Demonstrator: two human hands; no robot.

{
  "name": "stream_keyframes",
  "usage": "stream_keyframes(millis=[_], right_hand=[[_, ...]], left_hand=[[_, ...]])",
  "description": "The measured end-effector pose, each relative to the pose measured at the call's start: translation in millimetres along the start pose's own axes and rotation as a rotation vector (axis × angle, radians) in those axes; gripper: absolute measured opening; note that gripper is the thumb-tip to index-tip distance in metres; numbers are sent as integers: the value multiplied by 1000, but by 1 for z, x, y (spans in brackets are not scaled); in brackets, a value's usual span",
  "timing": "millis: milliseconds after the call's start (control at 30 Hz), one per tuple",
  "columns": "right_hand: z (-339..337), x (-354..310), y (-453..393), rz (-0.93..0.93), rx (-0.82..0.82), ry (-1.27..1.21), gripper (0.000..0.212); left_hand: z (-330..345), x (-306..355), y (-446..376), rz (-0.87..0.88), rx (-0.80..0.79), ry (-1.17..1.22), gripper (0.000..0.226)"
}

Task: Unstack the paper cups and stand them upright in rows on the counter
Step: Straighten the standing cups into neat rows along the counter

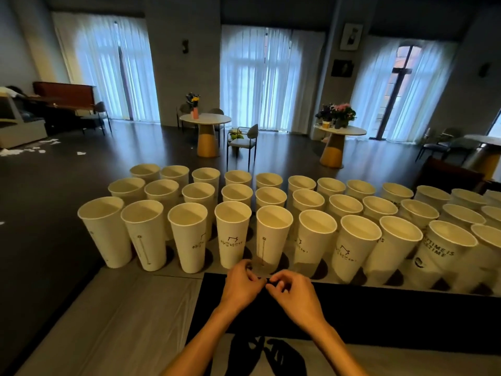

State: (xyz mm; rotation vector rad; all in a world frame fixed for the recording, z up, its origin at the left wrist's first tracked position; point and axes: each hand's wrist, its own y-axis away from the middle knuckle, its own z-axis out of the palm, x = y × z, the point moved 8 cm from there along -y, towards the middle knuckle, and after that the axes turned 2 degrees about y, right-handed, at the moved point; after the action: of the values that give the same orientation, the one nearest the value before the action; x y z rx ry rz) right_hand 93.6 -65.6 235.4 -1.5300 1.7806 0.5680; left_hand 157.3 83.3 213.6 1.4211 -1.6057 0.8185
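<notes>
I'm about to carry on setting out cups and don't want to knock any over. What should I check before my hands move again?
1. Left hand free of a cup: ok, fingers curled, no cup in it.
2. Right hand free of a cup: ok, likewise.
3. Front row of cups upright: ok, all standing.
4. Clearance from the nearest cup: not ok, both hands sit just below its base.
5. A stack left to unstack: cannot tell, none in view.
6. Room on the counter for another row: cannot tell, the front strip looks narrow.

cream paper cups (233, 234), dark printed logos.
</notes>
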Motion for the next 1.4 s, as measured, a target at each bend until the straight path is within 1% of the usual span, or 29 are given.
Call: stream_keyframes(millis=[67,167,200,233,367,433,500,567,633,667,700,767,867,933,1000,1033,1167,1400], right_hand=[[20,-15,-2,-12,-42,-4,14],[45,-35,-5,-25,-97,-24,34],[52,-40,-7,-32,-109,-21,39],[60,-46,-8,-38,-126,-13,42],[83,-56,-16,-40,-145,44,51],[89,-58,-22,0,-115,34,53],[92,-57,-26,66,-85,27,56],[98,-55,-29,124,-78,28,55],[103,-53,-32,167,-59,37,49],[105,-52,-34,181,-51,35,49],[107,-50,-35,197,-48,32,49],[108,-50,-38,219,-35,40,46],[109,-46,-41,224,-18,37,43],[114,-43,-44,218,-39,18,50],[117,-40,-47,238,-59,-6,59],[116,-41,-47,254,-67,-17,59],[114,-47,-52,283,-66,-59,55],[113,-45,-57,316,0,-128,48]], left_hand=[[-22,-11,8,-6,50,-25,43],[-54,-28,16,-51,124,-52,15],[-62,-32,18,-69,140,-55,9],[-73,-37,21,-85,165,-57,8],[-113,-58,29,-158,288,-57,11],[-135,-68,31,-209,355,-12,12],[-147,-77,32,-261,367,66,20],[-152,-81,31,-302,346,124,38],[-152,-82,23,-277,319,130,73],[-151,-81,18,-253,300,120,81],[-151,-77,15,-226,288,92,81],[-151,-72,10,-190,284,26,69],[-150,-67,6,-168,277,-10,62],[-151,-67,4,-163,272,-36,59],[-152,-68,3,-153,280,-40,58],[-151,-66,3,-142,277,-44,58],[-153,-68,1,-138,271,-65,57],[-153,-67,1,-130,256,-88,57]])
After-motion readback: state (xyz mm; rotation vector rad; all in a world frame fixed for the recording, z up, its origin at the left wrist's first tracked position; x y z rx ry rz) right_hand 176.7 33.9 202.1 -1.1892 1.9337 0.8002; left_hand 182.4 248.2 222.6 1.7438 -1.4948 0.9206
